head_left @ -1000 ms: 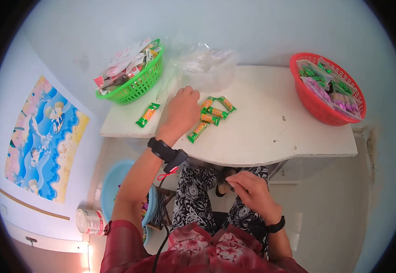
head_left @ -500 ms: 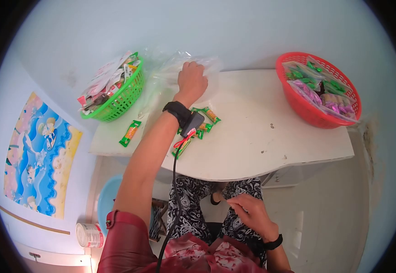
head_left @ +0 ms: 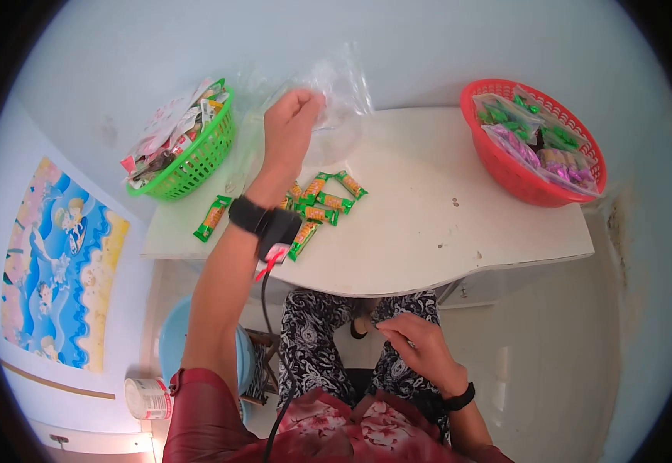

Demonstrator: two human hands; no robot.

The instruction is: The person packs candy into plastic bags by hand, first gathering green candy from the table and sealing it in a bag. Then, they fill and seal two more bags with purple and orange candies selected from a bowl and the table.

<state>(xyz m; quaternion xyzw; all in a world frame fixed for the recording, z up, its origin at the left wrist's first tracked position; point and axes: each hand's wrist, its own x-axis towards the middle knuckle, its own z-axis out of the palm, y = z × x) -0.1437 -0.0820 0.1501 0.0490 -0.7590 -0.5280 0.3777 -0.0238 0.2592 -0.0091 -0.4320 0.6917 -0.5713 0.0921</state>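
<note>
At the back of the white table, my left hand is closed on a clear plastic bag, which stands partly lifted against the wall. Below that wrist lie several green and orange wrapped snacks, loosely heaped. One more wrapped snack sits apart, to the left. My right hand hovers above my lap, in front of the table edge, its fingers bent together; whether anything is between the fingertips is too small to tell.
A green basket of packets stands at the back left. The red basket at the right holds filled clear bags. A blue basin and a tin are on the floor at the left.
My left hand has moved left and slightly up, raising part of the clear bag. More of the heaped snacks shows now. My right hand has shifted slightly up and left.
</note>
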